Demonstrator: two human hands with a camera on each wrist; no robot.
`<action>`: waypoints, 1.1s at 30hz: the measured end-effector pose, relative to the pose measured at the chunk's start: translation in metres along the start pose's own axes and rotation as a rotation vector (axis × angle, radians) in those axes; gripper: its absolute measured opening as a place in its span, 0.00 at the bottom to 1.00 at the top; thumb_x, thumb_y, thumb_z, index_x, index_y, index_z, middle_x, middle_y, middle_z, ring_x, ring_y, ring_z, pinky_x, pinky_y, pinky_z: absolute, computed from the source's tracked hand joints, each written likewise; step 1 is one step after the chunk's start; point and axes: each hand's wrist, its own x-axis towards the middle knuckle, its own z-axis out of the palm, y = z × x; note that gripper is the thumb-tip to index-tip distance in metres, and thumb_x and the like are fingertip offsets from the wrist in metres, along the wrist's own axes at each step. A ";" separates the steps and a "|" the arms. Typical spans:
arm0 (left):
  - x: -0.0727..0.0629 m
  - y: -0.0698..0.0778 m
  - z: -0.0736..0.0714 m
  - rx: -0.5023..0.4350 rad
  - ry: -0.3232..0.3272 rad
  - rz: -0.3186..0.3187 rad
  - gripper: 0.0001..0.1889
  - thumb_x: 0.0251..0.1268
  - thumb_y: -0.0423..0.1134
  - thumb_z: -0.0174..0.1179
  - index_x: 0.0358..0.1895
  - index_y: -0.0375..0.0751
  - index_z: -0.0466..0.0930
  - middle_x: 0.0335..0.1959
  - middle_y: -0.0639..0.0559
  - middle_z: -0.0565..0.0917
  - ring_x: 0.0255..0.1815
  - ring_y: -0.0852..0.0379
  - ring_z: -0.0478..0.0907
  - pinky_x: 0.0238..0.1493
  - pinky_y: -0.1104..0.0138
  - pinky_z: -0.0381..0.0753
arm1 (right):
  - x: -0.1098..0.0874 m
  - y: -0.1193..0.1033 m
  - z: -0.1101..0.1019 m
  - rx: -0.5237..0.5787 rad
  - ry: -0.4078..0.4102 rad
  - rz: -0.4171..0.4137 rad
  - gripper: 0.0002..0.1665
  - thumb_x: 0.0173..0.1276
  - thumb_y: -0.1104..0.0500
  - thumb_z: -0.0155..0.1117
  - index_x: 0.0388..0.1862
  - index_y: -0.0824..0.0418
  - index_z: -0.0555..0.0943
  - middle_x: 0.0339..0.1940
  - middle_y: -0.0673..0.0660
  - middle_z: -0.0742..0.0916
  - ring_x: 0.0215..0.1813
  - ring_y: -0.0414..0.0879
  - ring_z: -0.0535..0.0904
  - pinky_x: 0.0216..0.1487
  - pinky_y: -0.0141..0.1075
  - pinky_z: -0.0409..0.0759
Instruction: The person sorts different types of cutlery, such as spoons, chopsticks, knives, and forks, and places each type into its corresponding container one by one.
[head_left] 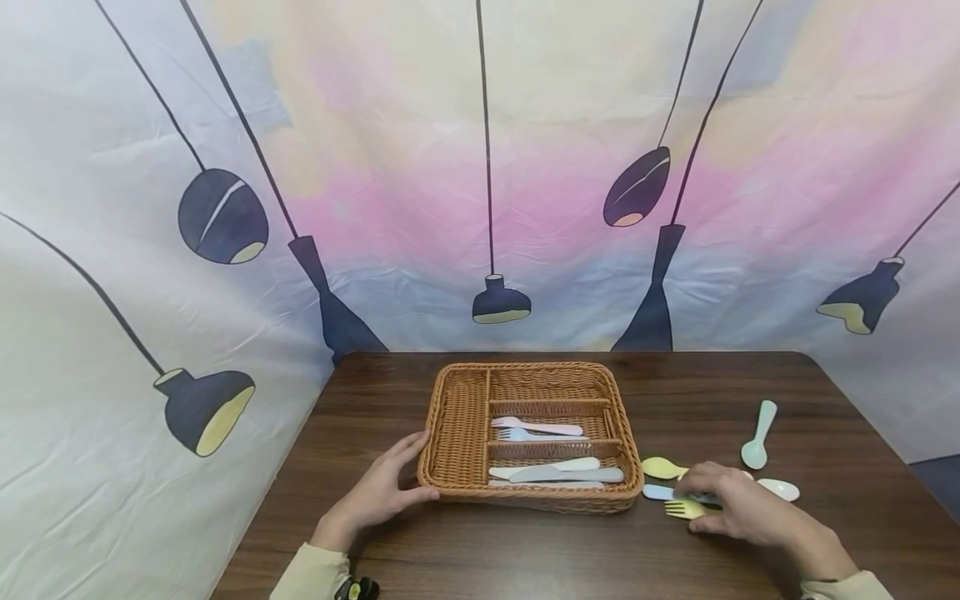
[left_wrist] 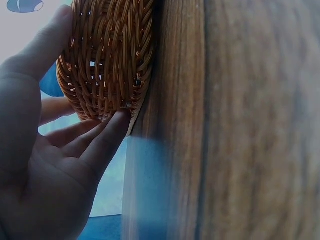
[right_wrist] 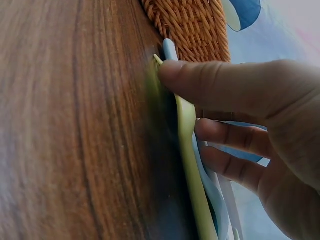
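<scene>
A wicker cutlery basket [head_left: 555, 500] stands on the table. My left hand [head_left: 378, 492] touches its left front corner, thumb along the front wall and the other fingers, fairly straight, against the left side. To the right of the basket my right hand [head_left: 738, 504] pinches a yellow fork [head_left: 681, 509], its thumb at the near edge. Beside that fork lies a light blue utensil [head_left: 657, 492], partly hidden by the hand. A yellow spoon [head_left: 662, 468] is just behind, with its handle under the fingers. The right wrist view shows the thumb [right_wrist: 175, 72] close to the tines.
Pink and blue forks [head_left: 543, 427] lie in the basket's middle compartment, several knives [head_left: 566, 473] in the front one. A white spoon [head_left: 780, 489] rests right of my right hand, and a mint spoon [head_left: 754, 455] farther back. A printed cloth [head_left: 420, 308] hangs behind the table [head_left: 480, 554].
</scene>
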 end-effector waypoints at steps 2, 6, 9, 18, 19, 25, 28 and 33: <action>0.000 0.000 0.000 -0.001 0.002 0.000 0.51 0.50 0.63 0.69 0.75 0.45 0.59 0.75 0.47 0.63 0.73 0.41 0.61 0.67 0.43 0.67 | 0.000 0.001 0.000 -0.001 -0.004 -0.008 0.19 0.51 0.51 0.79 0.43 0.42 0.83 0.43 0.37 0.82 0.45 0.32 0.78 0.37 0.31 0.80; 0.000 0.000 0.001 0.000 0.002 -0.005 0.51 0.49 0.63 0.69 0.75 0.45 0.59 0.75 0.47 0.62 0.73 0.41 0.60 0.67 0.44 0.67 | 0.001 0.000 0.000 0.015 -0.025 -0.015 0.17 0.51 0.53 0.79 0.40 0.40 0.85 0.42 0.37 0.83 0.44 0.33 0.79 0.37 0.32 0.81; 0.001 -0.001 0.001 0.005 0.002 -0.007 0.51 0.49 0.64 0.69 0.75 0.46 0.59 0.74 0.47 0.63 0.73 0.42 0.61 0.67 0.44 0.67 | 0.003 0.000 -0.001 0.042 -0.053 -0.001 0.16 0.52 0.55 0.78 0.39 0.40 0.86 0.41 0.38 0.84 0.43 0.34 0.79 0.37 0.34 0.82; 0.000 -0.002 0.001 -0.002 -0.010 -0.001 0.51 0.51 0.63 0.68 0.76 0.44 0.58 0.74 0.45 0.62 0.73 0.40 0.61 0.64 0.45 0.71 | 0.003 -0.001 0.000 0.054 -0.060 -0.003 0.18 0.51 0.59 0.78 0.39 0.41 0.86 0.41 0.38 0.83 0.43 0.32 0.78 0.36 0.32 0.81; 0.000 -0.002 0.001 -0.002 -0.009 -0.001 0.51 0.51 0.63 0.68 0.76 0.44 0.58 0.74 0.44 0.62 0.73 0.39 0.61 0.64 0.45 0.71 | 0.003 -0.001 0.000 0.056 -0.062 -0.005 0.18 0.51 0.59 0.78 0.39 0.41 0.85 0.41 0.38 0.83 0.43 0.31 0.78 0.36 0.32 0.81; 0.000 -0.002 0.001 0.001 -0.010 -0.006 0.51 0.51 0.65 0.67 0.76 0.45 0.58 0.75 0.45 0.62 0.73 0.39 0.60 0.66 0.41 0.66 | 0.004 -0.002 -0.005 0.071 -0.063 0.023 0.17 0.53 0.59 0.78 0.41 0.44 0.86 0.39 0.37 0.82 0.41 0.29 0.76 0.33 0.31 0.79; 0.000 -0.002 0.001 0.002 -0.005 -0.001 0.51 0.51 0.65 0.67 0.76 0.45 0.58 0.74 0.45 0.62 0.73 0.39 0.61 0.66 0.41 0.66 | 0.004 -0.003 -0.007 0.114 -0.079 0.065 0.16 0.53 0.59 0.77 0.42 0.46 0.86 0.38 0.37 0.81 0.38 0.28 0.75 0.31 0.29 0.77; 0.000 -0.003 0.001 0.003 0.001 -0.003 0.50 0.51 0.64 0.68 0.76 0.45 0.59 0.74 0.46 0.63 0.73 0.40 0.61 0.67 0.42 0.66 | 0.005 -0.001 -0.006 0.170 -0.102 0.097 0.16 0.54 0.59 0.77 0.41 0.46 0.86 0.38 0.37 0.81 0.35 0.27 0.73 0.29 0.27 0.75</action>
